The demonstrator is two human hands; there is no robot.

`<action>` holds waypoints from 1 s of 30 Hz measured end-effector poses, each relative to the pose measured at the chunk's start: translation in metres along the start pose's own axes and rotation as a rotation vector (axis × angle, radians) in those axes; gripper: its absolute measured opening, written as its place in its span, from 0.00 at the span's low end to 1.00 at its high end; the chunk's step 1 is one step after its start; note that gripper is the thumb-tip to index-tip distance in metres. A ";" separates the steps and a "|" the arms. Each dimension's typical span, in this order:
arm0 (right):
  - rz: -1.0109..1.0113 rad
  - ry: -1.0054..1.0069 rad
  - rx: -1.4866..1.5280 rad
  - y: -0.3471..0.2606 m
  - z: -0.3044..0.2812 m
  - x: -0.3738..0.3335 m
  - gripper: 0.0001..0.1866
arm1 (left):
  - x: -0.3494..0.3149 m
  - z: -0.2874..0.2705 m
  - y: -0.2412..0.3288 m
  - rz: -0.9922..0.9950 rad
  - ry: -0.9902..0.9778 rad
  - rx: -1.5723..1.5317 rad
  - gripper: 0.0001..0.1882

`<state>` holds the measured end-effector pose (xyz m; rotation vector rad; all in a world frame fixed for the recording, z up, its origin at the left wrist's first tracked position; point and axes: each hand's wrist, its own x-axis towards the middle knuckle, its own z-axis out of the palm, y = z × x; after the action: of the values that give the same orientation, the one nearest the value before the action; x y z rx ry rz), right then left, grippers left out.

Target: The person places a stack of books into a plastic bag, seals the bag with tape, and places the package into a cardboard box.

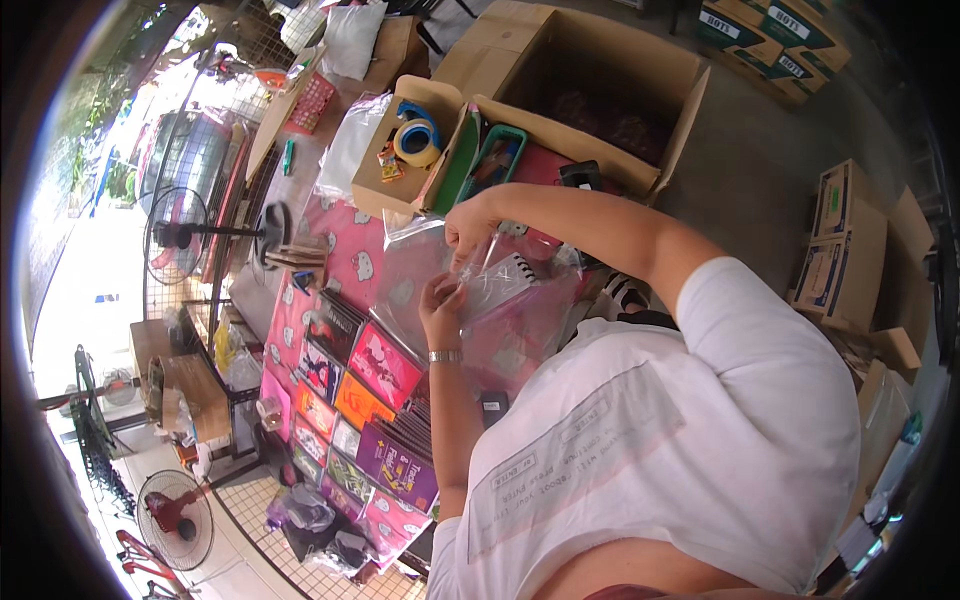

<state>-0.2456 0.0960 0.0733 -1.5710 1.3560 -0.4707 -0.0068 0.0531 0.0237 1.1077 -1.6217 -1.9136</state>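
Note:
A clear plastic bag point(400, 290) spreads over the table under both my hands. My left hand point(441, 297), with a metal-banded watch point(446, 356) at its wrist, has its fingers pinched together on the plastic. Just above it, my right hand point(470, 228) is closed on the same bag, its fingers pointing down toward my left hand. A spiral-bound notebook point(512, 275) shows at the bag, but I cannot tell whether it lies inside or beneath.
A pink patterned cloth point(345, 225) covers the table. Stacked colourful booklets point(385, 365) lie at its left. Beyond my hands stand a small box with a tape roll point(417, 143), a green basket point(495, 160) and a big open carton point(600, 85). A fan point(175, 515) stands lower left.

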 end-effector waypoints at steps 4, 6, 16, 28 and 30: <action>0.357 -0.383 0.024 0.066 0.019 0.029 0.28 | 0.004 0.017 0.007 -0.017 -0.051 -0.005 0.23; 0.449 -0.508 0.161 0.072 0.042 0.032 0.26 | -0.008 0.001 0.001 -0.042 -0.007 -0.003 0.23; -0.257 0.406 0.070 0.133 0.121 -0.069 0.40 | -0.030 0.088 0.047 0.501 -0.094 1.274 0.48; -0.072 1.190 -0.448 0.030 -0.117 -0.233 0.36 | -0.029 0.146 0.152 0.940 0.180 0.833 0.39; 0.079 1.269 -0.544 0.070 -0.137 -0.230 0.32 | -0.039 0.126 0.127 0.745 0.186 0.870 0.34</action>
<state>-0.4610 0.2547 0.1439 -1.6386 2.6504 -1.2462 -0.1040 0.1300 0.1580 0.7151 -2.3622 -0.6099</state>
